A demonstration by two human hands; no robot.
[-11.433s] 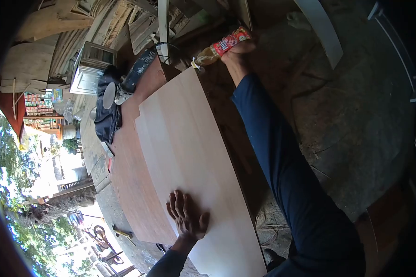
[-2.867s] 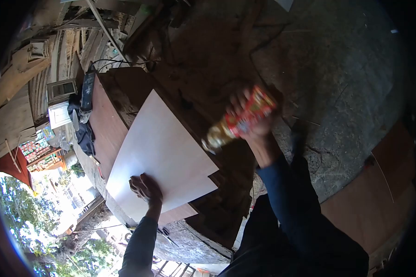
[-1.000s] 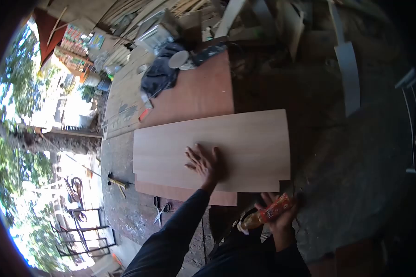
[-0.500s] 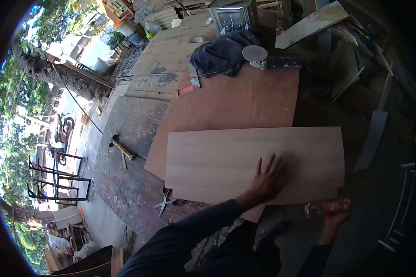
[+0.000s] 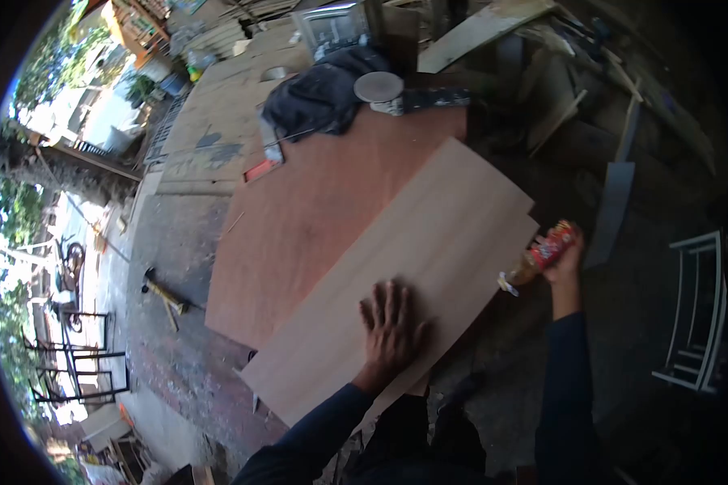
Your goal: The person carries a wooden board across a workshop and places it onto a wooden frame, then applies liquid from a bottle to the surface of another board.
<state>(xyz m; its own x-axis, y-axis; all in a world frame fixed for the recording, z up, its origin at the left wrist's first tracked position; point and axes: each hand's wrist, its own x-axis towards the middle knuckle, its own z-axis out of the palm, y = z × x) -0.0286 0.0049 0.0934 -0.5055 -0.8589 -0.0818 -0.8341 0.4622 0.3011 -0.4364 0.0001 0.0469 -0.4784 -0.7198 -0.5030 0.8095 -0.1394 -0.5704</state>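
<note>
A pale, long wooden board (image 5: 437,234) lies at a slant over a larger reddish plywood sheet (image 5: 307,210). My left hand (image 5: 391,333) rests flat on the board with its fingers spread. Beyond the board's right edge, my right hand (image 5: 569,260) grips a plastic bottle (image 5: 548,247) with a red label. The bottle is tilted, its pale tip pointing down and left close to the edge of the board. A notch shows at the board's far right corner.
A hammer (image 5: 163,297) lies on the worn table at left. A red-and-metal square (image 5: 263,168), a dark cloth (image 5: 328,93) and an angle grinder (image 5: 404,95) sit at the far side. Wood scraps (image 5: 489,32) are piled at upper right; a metal frame (image 5: 692,315) stands at right.
The board has swung from lying crosswise to a slant, right end farther away. My left hand stays flat on it; my right hand has raised the bottle to the board's edge.
</note>
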